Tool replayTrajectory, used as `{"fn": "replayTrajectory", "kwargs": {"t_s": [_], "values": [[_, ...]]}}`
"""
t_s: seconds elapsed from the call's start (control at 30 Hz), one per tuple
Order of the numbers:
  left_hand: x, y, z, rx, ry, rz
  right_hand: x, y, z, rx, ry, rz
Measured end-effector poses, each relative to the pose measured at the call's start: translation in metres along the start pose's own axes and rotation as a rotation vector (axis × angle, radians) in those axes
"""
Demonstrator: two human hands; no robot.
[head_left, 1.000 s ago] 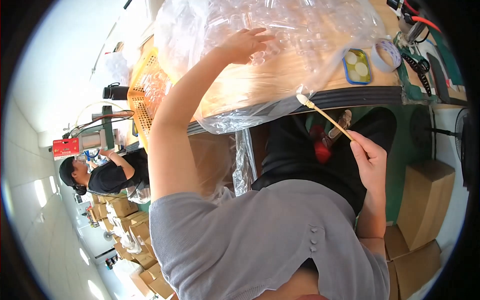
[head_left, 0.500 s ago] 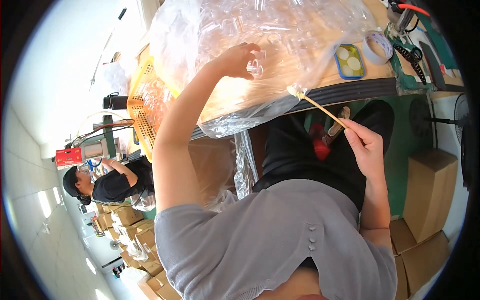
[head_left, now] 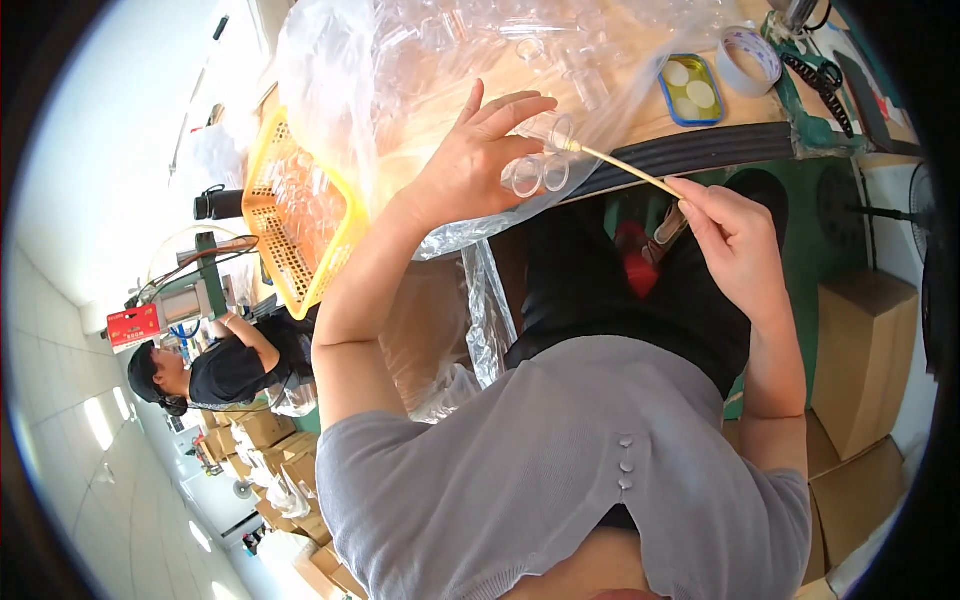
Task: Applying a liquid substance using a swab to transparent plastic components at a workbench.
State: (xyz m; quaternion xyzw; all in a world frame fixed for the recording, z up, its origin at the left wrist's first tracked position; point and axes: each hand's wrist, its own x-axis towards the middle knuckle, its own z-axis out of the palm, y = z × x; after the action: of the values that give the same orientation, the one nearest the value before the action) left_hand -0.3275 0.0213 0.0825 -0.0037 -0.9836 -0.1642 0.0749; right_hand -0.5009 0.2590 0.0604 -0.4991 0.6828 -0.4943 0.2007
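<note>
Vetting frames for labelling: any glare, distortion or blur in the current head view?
Head view: fisheye tips the co-worker sideways, with black corners; upper left washes out to white; glare streaks the clear plastic sheet; clear pieces in the left hand lack contrast; the right hand and thin stick look fairly sharp.

Mine: left hand (head_left: pixel 470 160), one; right hand (head_left: pixel 737 235), one. Wooden stick (head_left: pixel 632 171), one; yellow basket (head_left: pixel 353 215), one; tape roll (head_left: pixel 735 70), one; blue-rimmed tin (head_left: pixel 697 122), one; co-worker (head_left: pixel 235 370), one; clear tubes (head_left: pixel 543 176), several, overlapping.
</note>
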Motion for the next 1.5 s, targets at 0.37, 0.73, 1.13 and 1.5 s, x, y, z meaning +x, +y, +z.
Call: {"fn": "replayTrajectory", "kwargs": {"t_s": [0.37, 0.73, 1.13, 1.5], "values": [[-0.006, 0.004, -0.004, 0.053, 0.101, -0.037, -0.014, -0.013, 0.001, -0.044, 0.008, 0.033], [-0.007, 0.012, -0.006, 0.133, 0.113, -0.076, -0.018, -0.016, 0.002, 0.051, -0.032, 0.0], [-0.038, 0.013, -0.029, 0.301, 0.042, -0.219, -0.016, -0.027, 0.012, 0.148, -0.088, -0.025], [-0.184, -0.087, -0.098, 0.937, 0.211, -0.848, -0.008, -0.016, 0.013, 0.196, -0.092, 0.024]]}}
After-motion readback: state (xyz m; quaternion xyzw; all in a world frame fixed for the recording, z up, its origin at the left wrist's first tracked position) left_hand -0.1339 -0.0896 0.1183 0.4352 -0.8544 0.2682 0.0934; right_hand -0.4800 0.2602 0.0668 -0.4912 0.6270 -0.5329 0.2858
